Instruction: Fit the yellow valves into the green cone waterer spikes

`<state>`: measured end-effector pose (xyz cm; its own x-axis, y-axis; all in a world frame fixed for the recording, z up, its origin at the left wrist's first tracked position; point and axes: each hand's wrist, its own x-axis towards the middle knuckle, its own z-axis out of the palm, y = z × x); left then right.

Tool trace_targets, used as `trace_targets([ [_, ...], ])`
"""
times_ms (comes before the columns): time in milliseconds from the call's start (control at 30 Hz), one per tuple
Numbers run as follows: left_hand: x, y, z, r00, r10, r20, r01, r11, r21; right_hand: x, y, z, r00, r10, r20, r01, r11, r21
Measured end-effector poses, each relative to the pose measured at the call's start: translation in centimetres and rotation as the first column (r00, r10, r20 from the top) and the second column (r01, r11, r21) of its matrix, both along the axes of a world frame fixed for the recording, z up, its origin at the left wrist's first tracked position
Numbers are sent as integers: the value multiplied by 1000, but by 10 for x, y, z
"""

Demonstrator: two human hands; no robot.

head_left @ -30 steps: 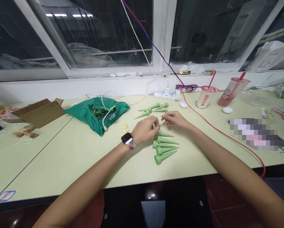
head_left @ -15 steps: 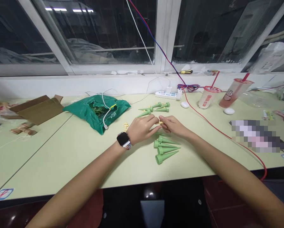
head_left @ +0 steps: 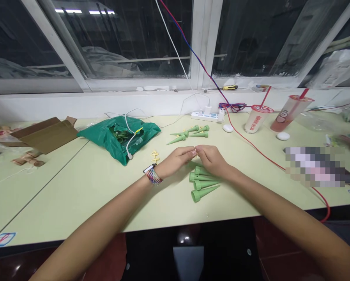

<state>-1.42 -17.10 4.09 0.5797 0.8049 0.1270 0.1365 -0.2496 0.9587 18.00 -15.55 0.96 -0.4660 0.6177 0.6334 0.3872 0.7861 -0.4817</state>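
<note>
My left hand [head_left: 175,162] and my right hand [head_left: 212,160] meet fingertip to fingertip over the middle of the table, both closed in a pinch. Between them is a small yellow plastic piece, almost wholly covered by the fingers. Just below my right hand lie several green plastic watering spikes [head_left: 205,192] in a row, wide ends to the left; the hand partly covers the topmost. Beyond my hands is a second group of green spikes [head_left: 176,139], with yellow bits on some of them. Loose yellow plastic pieces [head_left: 154,159] rest near my left wrist.
A green plastic bag [head_left: 100,134], open on top, lies at the left, with a cardboard piece [head_left: 50,134] farther left. Behind stands a power strip [head_left: 205,116]. Two drink cups [head_left: 254,121] stand at the right; a red cable [head_left: 259,150] crosses the table there.
Both hands have turned and closed in around the yellow piece, which was plainer to see before. My left wrist has rolled, so the watch face is now edge-on.
</note>
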Motion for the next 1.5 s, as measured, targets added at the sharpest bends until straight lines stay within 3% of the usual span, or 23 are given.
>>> trace_targets([
  [133,4,-1,1,993,27,117,-3,980,-201,0,0,-2,999,-27,22,22,982,185],
  [333,3,-3,7,985,25,168,26,956,-293,-1,-1,0,999,-33,23,24,947,321],
  [400,1,-3,8,988,31,151,12,962,-271,-1,-3,2,999,-43,12,37,947,320],
  [500,-1,-3,6,994,96,45,-94,994,-53,-1,-5,7,999,-22,-46,30,984,177],
  [567,-1,-4,4,987,157,-39,-152,982,112,-1,-6,8,997,-3,-83,6,999,45],
  [633,0,-4,1,978,195,-73,-179,967,183,0,-6,9,993,7,-117,-13,999,-49],
  [833,-2,4,-7,977,207,46,-211,973,98,-1,-6,6,958,77,-276,-150,956,-253],
  [967,-5,7,-9,969,245,32,-247,958,144,-2,-6,7,933,47,-357,-209,878,-430],
  [1067,-3,4,-9,974,226,-3,-222,960,173,-2,-5,7,950,34,-309,-199,832,-519],
  [1167,-1,2,-9,975,224,-6,-220,962,164,0,-6,8,964,58,-259,-194,820,-538],
  [1333,-1,1,-7,969,246,-4,-241,953,186,1,-6,9,927,32,-373,-243,808,-536],
  [1500,-2,1,-5,966,254,-39,-239,944,228,1,-3,9,942,32,-335,-237,770,-592],
])
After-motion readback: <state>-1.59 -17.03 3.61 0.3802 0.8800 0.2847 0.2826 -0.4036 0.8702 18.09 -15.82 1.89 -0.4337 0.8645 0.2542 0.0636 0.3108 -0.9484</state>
